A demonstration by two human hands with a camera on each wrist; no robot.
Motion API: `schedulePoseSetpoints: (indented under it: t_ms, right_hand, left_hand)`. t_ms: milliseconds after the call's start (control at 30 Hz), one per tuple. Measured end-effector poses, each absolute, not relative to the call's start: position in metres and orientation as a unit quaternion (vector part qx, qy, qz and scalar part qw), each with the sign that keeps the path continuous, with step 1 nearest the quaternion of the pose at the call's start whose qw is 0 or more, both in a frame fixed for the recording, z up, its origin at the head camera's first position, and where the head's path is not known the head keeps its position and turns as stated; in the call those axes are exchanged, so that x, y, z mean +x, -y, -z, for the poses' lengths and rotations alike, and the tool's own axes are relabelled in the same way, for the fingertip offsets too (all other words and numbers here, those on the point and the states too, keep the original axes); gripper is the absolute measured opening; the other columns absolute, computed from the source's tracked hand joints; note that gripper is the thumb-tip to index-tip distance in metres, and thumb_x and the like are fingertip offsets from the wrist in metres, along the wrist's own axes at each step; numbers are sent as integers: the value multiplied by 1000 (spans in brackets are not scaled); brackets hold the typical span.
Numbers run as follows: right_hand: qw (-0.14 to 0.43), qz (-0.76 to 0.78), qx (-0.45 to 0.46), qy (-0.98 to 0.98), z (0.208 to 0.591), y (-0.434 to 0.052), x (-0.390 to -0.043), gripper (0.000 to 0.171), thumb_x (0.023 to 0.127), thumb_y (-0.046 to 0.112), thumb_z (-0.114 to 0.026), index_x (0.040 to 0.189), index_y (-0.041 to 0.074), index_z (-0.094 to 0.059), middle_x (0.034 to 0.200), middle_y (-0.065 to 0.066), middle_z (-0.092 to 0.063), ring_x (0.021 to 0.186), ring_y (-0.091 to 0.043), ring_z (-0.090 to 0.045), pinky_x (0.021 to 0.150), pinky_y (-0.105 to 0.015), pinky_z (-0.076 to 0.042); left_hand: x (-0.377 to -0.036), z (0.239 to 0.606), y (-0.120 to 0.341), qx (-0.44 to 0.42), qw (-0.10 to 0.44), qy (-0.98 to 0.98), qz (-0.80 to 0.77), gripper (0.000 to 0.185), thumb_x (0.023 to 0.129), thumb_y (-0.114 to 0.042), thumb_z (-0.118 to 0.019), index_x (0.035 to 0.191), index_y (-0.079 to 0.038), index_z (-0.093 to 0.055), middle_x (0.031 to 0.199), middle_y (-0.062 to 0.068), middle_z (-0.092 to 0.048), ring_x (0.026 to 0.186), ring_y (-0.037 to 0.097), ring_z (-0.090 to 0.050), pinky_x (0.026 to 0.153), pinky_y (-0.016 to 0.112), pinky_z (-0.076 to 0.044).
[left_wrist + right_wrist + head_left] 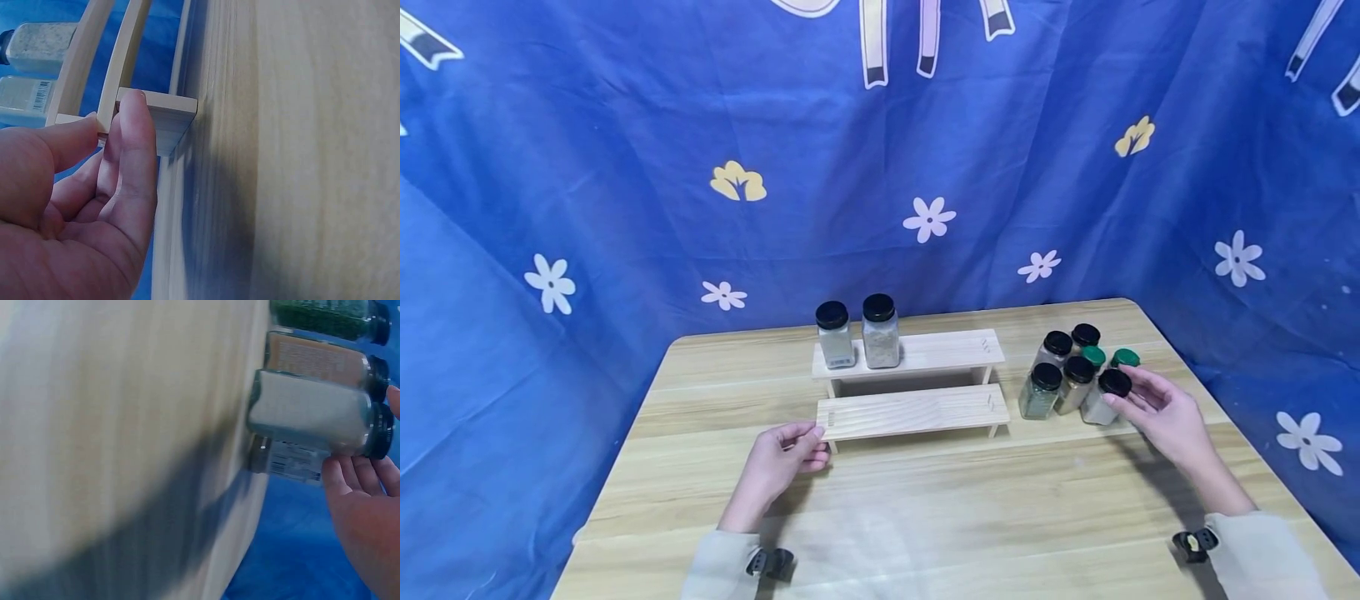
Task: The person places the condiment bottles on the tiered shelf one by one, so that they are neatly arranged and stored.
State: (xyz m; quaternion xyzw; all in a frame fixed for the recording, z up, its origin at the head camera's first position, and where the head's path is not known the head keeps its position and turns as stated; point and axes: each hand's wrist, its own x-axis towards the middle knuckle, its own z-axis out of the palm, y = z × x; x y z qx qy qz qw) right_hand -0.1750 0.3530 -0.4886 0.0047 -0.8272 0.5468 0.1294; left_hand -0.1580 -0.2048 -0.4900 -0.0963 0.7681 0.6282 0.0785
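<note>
A two-tier wooden rack [917,357] stands mid-table with two black-lidded spice jars [880,332] on the left of its upper shelf. My left hand [805,440] pinches the left end of the lower shelf [913,411]. In the left wrist view the thumb and fingers [134,125] clamp that shelf corner [169,119]. My right hand [1138,393] is at a cluster of jars on the right. Its thumb and fingers close around the top of a black-lidded jar of white powder [1103,398]. In the right wrist view the fingertips [340,472] touch that jar [306,419].
Several more jars stand tightly around the gripped one, some with black lids [1057,344] and two with green lids [1124,358]. The wooden table [925,517] ends close behind the jars at its right edge. A blue flowered cloth [625,208] hangs behind.
</note>
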Motion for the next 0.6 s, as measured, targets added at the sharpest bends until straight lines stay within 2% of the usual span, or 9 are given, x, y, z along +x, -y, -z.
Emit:
schedulePoseSetpoints:
  t_ms: [100, 300, 467, 600]
  right_hand:
    - [123, -554, 5, 823, 495, -354, -176, 57, 91, 6, -82, 139, -13, -55, 109, 35, -66, 101, 18, -66, 89, -2, -58]
    - [100, -566, -2, 818, 504, -357, -177, 48, 91, 0, -80, 133, -8, -57, 104, 36, -65, 96, 17, -65, 85, -1, -58]
    - [88, -555, -3, 827, 509, -358, -177, 49, 92, 4, -80, 134, -8, -56, 103, 37, -64, 96, 18, -64, 82, 0, -58]
    - [88, -547, 1, 832, 510, -360, -176, 46, 93, 6, -80, 132, -4, -59, 103, 36, -65, 96, 17, -65, 81, -1, -59]
  left_hand:
    - [-157, 489, 206, -98, 79, -768, -628, 35, 104, -11, -66, 130, 12, -64, 100, 21, -77, 83, 21, -77, 77, 28, -72]
    - [-158, 490, 206, -97, 81, -765, -631, 36, 104, -11, -66, 131, 13, -63, 101, 21, -77, 83, 21, -77, 76, 27, -71]
    - [-157, 489, 206, -98, 82, -766, -630, 35, 104, -11, -66, 130, 12, -64, 101, 21, -77, 83, 21, -77, 76, 27, -71]
    - [-156, 488, 205, -100, 81, -765, -631, 35, 104, -10, -66, 130, 13, -63, 101, 22, -77, 82, 20, -77, 76, 27, -71]
